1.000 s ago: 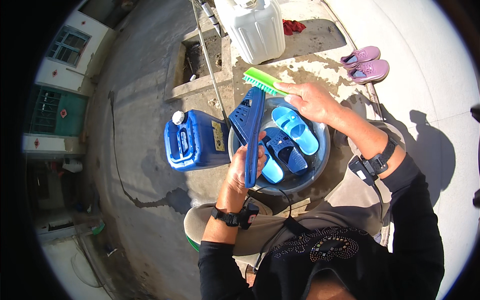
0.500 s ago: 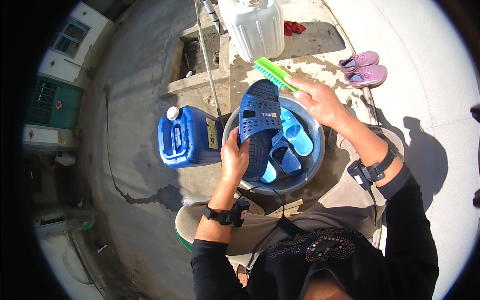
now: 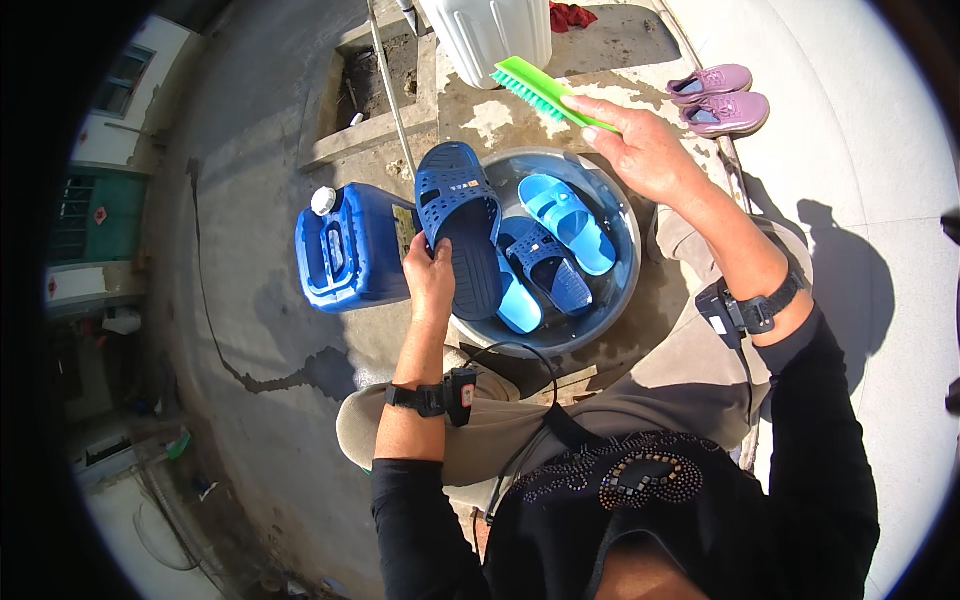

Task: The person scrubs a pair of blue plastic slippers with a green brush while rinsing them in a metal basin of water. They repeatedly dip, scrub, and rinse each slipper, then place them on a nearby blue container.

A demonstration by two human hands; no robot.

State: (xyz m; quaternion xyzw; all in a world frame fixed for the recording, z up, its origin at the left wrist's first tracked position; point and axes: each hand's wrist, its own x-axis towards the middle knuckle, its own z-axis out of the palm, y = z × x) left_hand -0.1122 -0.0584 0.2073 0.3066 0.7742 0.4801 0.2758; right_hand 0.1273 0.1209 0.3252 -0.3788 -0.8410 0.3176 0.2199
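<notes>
The dark blue slipper (image 3: 472, 245) is held at its side by the left hand (image 3: 431, 278), over the left rim of the grey basin (image 3: 618, 280). The green brush (image 3: 545, 90) is gripped at one end by the right hand (image 3: 648, 152), apart from the slipper. The slipper could be dropped if its edge is slippery, as only one side is pinched.

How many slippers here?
4: a dark blue slipper in the left hand; in the basin, another dark blue slipper, one light blue slipper right of it, another light blue slipper left. More may be hidden.
</notes>
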